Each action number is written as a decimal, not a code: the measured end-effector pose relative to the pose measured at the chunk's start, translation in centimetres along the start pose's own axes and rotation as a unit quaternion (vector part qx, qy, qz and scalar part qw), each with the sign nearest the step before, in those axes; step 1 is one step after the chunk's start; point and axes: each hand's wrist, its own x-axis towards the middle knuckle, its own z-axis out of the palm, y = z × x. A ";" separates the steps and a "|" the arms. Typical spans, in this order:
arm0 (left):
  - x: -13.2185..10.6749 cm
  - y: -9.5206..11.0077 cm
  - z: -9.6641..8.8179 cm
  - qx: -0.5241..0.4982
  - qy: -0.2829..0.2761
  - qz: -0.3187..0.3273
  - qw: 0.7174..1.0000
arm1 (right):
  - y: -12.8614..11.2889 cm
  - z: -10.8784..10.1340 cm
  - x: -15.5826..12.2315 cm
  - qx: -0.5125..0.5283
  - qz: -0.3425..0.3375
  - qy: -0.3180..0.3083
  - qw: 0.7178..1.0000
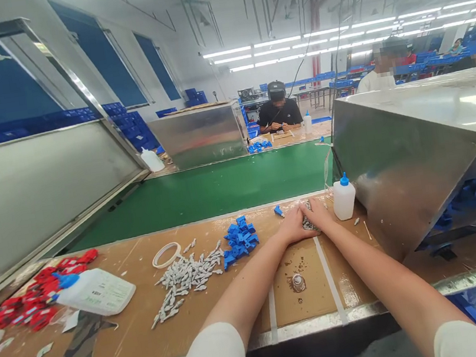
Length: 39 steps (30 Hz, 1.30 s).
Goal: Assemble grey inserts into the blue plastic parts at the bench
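Note:
Both hands meet at the far side of the cardboard-covered bench, curved around a small heap of grey parts [309, 224]. My left hand [291, 225] presses in from the left, its fingertips close to the other hand. From the right, my right hand [318, 215] closes against the same heap; some fingers are hidden. A single blue plastic piece [278, 211] lies just left of the hands. To their right stands a white squeeze bottle [344, 198] with a blue cap. Nearer my body, a small round metallic-looking piece [297, 282] sits on the cardboard among brownish specks.
Left lie blue plastic parts [241, 240], loose grey parts [190, 278], a tape roll [166, 255], red parts [36, 298] and a tipped bottle [98, 292]. A green conveyor belt [221, 188] runs beyond. A metal box [397, 166] borders the right; a co-worker [279, 109] sits opposite.

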 end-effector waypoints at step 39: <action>-20.5 -1.5 -8.2 0.278 0.056 -0.068 0.956 | -19.2 8.9 3.6 -0.001 -0.281 -0.152 0.948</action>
